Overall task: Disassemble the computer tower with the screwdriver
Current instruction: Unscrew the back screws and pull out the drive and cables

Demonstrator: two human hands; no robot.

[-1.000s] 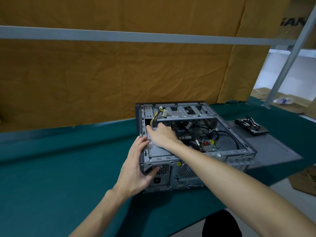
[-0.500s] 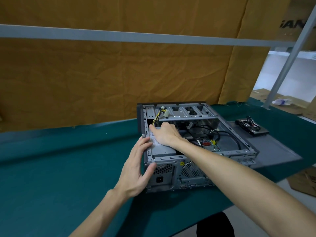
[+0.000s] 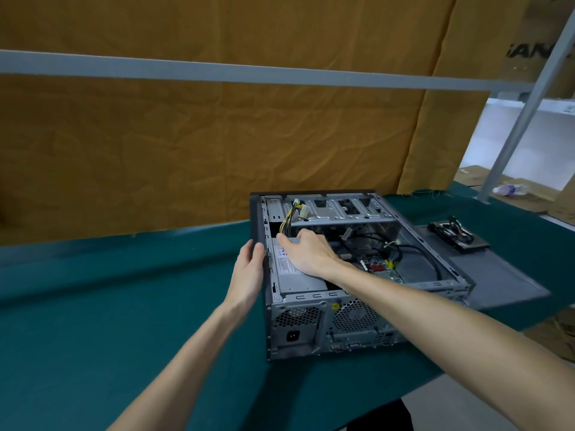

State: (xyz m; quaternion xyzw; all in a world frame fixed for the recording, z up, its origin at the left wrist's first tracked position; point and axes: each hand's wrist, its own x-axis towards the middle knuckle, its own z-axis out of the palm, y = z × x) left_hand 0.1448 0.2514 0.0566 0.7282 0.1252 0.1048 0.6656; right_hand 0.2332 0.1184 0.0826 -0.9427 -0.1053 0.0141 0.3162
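Observation:
An open grey computer tower point(image 3: 435, 286) lies on its side on the green table, its rear panel facing me. Inside at the left sits the silver power supply point(image 3: 287, 275) with a white label and a yellow-black cable bundle point(image 3: 291, 217) rising from its far end. My right hand point(image 3: 308, 251) reaches into the case and grips the far end of the power supply. My left hand point(image 3: 249, 270) rests with straight fingers against the tower's left outer wall. No screwdriver is in view.
The removed grey side panel point(image 3: 504, 275) lies right of the tower, with a black drive and cables point(image 3: 457, 236) on its far end. Brown cloth hangs behind the table point(image 3: 109, 306). A grey metal post point(image 3: 525, 113) stands at the far right.
My left hand let go of the rear corner and slid forward along the left wall. My right hand moved farther along the power supply top. The view came closer.

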